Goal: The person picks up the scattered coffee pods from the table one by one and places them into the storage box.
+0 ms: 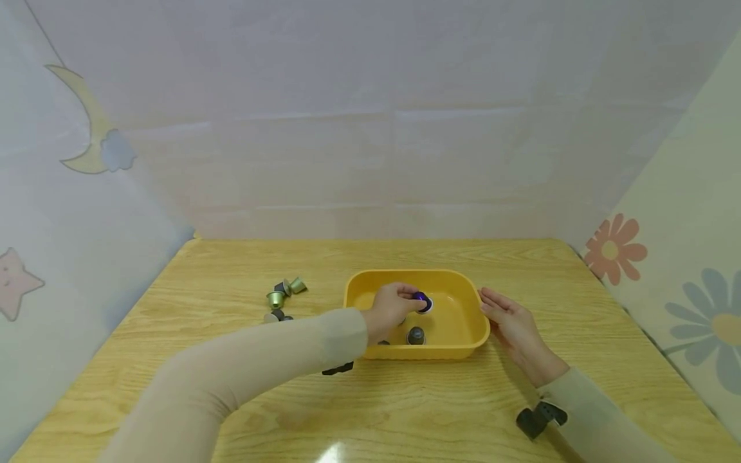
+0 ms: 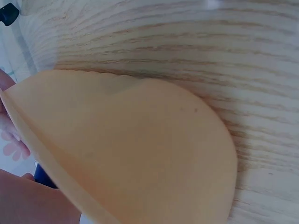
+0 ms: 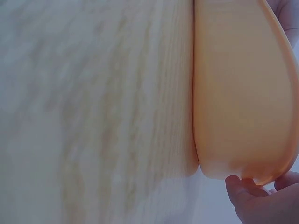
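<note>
My left hand pinches a purple coffee capsule between thumb and fingers, over the inside of a yellow plastic basin. In the left wrist view the basin's outer wall fills the middle, and a bit of the dark blue capsule shows beyond the rim. My right hand holds the basin's right end, thumb at the rim and fingers against the outer wall, as the right wrist view shows. A dark grey capsule lies in the basin; others there are partly hidden by my left hand and the front wall.
Left of the basin lie several loose capsules on the wooden table: a green capsule, another green capsule and dark ones, some partly hidden by my left sleeve. A pale cloth backdrop stands behind the table.
</note>
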`<action>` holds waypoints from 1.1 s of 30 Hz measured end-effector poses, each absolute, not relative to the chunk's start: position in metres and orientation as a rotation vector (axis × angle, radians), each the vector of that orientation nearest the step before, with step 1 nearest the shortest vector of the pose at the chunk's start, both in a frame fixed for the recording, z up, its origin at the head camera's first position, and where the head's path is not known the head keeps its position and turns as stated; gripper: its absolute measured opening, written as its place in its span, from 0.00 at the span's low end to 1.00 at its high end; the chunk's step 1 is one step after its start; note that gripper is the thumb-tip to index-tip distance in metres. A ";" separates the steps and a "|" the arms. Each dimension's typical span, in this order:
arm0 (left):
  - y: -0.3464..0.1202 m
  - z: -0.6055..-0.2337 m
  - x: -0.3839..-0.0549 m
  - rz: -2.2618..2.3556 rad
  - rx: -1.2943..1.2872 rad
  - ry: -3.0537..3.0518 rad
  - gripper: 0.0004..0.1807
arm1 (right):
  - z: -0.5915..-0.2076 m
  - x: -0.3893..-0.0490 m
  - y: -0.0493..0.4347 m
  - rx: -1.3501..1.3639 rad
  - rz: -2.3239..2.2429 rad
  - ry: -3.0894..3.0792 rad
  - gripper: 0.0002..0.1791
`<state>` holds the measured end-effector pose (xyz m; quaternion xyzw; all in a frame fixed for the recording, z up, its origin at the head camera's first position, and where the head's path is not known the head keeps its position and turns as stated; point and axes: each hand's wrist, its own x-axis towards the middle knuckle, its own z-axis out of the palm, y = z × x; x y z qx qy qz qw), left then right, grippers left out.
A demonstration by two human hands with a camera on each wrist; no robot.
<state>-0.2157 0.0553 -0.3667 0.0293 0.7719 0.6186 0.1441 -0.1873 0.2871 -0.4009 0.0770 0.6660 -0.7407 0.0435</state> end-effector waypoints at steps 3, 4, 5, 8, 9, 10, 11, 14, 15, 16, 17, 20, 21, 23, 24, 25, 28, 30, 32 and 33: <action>0.059 -0.366 -0.218 1.789 0.087 2.217 0.17 | -0.400 -0.187 0.287 0.235 -2.257 2.045 0.32; 0.060 -0.366 -0.218 1.791 0.092 2.214 0.17 | -0.400 -0.187 0.287 0.236 -2.255 2.047 0.32; 0.061 -0.366 -0.219 1.792 0.096 2.215 0.17 | -0.400 -0.187 0.287 0.235 -2.253 2.049 0.32; 0.064 -0.367 -0.219 1.808 0.107 2.193 0.17 | -0.400 -0.187 0.287 0.234 -2.260 2.046 0.32; 0.065 -0.367 -0.219 1.809 0.109 2.191 0.17 | -0.400 -0.187 0.287 0.235 -2.263 2.042 0.32; 0.066 -0.367 -0.219 1.815 0.107 2.185 0.17 | -0.401 -0.187 0.287 0.235 -2.264 2.041 0.32; 0.067 -0.368 -0.220 1.825 0.101 2.172 0.17 | -0.401 -0.187 0.287 0.236 -2.264 2.040 0.32; 0.068 -0.369 -0.219 1.835 0.085 2.165 0.17 | -0.401 -0.187 0.287 0.240 -2.251 2.055 0.32; 0.069 -0.369 -0.219 1.837 0.082 2.166 0.16 | -0.401 -0.187 0.287 0.242 -2.243 2.062 0.32; 0.069 -0.369 -0.219 1.843 0.079 2.161 0.16 | -0.401 -0.188 0.287 0.244 -2.235 2.072 0.32; 0.070 -0.370 -0.219 1.845 0.079 2.157 0.16 | -0.401 -0.188 0.286 0.248 -2.229 2.080 0.31; 0.069 -0.369 -0.220 1.861 0.090 2.131 0.16 | -0.401 -0.189 0.286 0.254 -2.221 2.093 0.31; 0.069 -0.368 -0.220 1.873 0.096 2.116 0.17 | -0.401 -0.189 0.286 0.251 -2.218 2.094 0.31; 0.067 -0.365 -0.220 1.884 0.107 2.102 0.17 | -0.401 -0.189 0.285 0.243 -2.223 2.090 0.31; 0.066 -0.363 -0.220 1.884 0.106 2.099 0.17 | -0.401 -0.189 0.285 0.239 -2.228 2.084 0.31; 0.065 -0.361 -0.220 1.886 0.109 2.100 0.17 | -0.401 -0.189 0.285 0.234 -2.231 2.081 0.31; 0.060 -0.359 -0.222 1.886 0.108 2.116 0.17 | -0.400 -0.189 0.285 0.228 -2.243 2.069 0.31; 0.056 -0.358 -0.223 1.898 0.108 2.107 0.16 | -0.399 -0.189 0.285 0.233 -2.248 2.063 0.31; 0.051 -0.358 -0.224 1.913 0.115 2.093 0.17 | -0.399 -0.188 0.286 0.240 -2.248 2.062 0.32; 0.048 -0.358 -0.223 1.922 0.114 2.085 0.17 | -0.399 -0.188 0.286 0.244 -2.247 2.062 0.32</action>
